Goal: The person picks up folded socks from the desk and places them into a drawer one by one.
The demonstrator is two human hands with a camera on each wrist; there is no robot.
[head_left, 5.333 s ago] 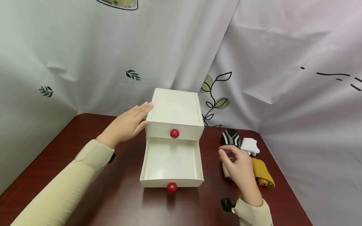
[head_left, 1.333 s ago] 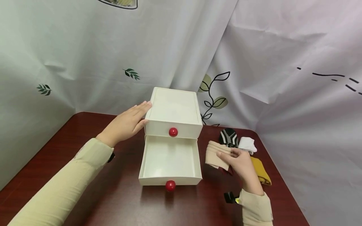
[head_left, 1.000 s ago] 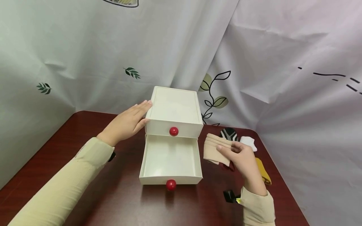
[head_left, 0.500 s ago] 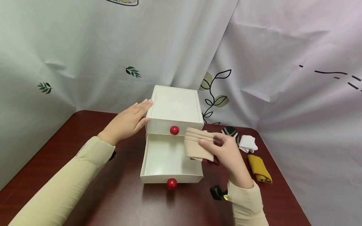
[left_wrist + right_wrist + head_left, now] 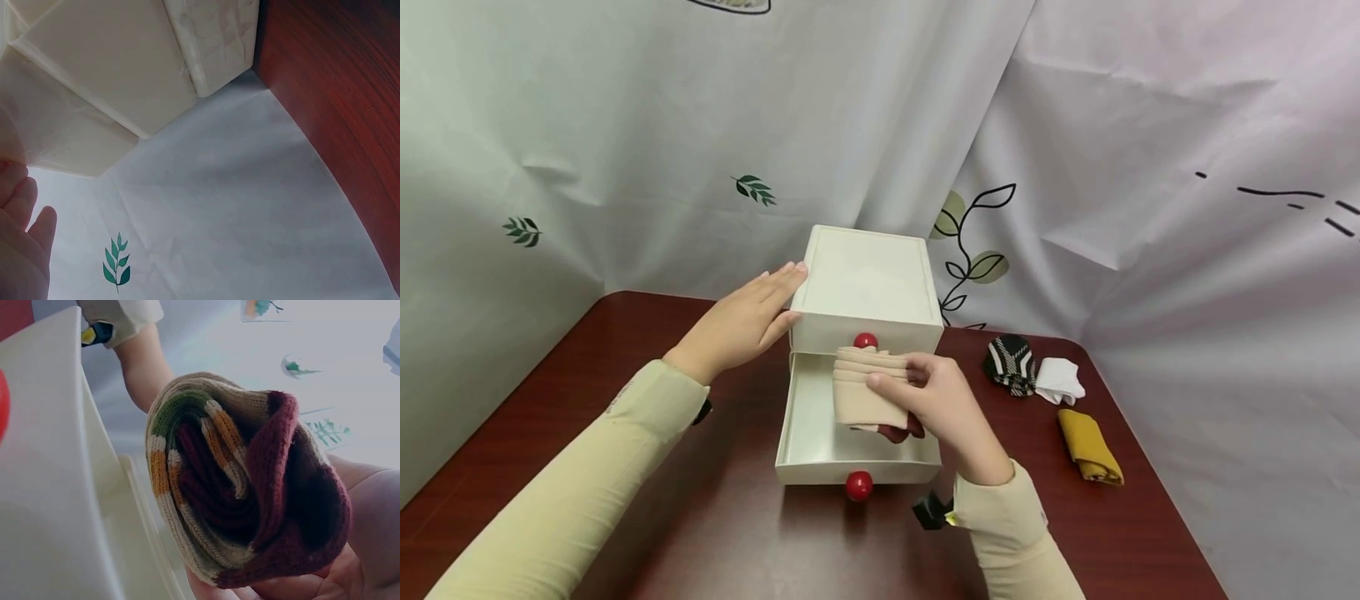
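A white two-drawer box [image 5: 872, 275] with red knobs stands on the table, its lower drawer [image 5: 812, 473] pulled out. Along the box's upper left edge rests my left hand [image 5: 733, 325], fingers straight; its fingertips also touch the box side in the left wrist view. My right hand [image 5: 947, 408] pinches a folded pair of socks [image 5: 867, 396], thumb on the near face, over the lower drawer. Beige shows outside; the right wrist view reveals the rolled end of the socks [image 5: 212, 487] with maroon, green, orange and white knit. The socks hide part of the drawer's inside.
On the table's right side lie black-and-white patterned socks [image 5: 1011, 365], white socks [image 5: 1060, 381] and a mustard folded pair [image 5: 1090, 447]. The dark red table [image 5: 722, 525] ends at a pale printed curtain [image 5: 662, 150] behind and at both sides.
My right hand took hold of the beige socks among the others on the right, lifted them and carried them left over the drawer. My left hand has stayed on the box.
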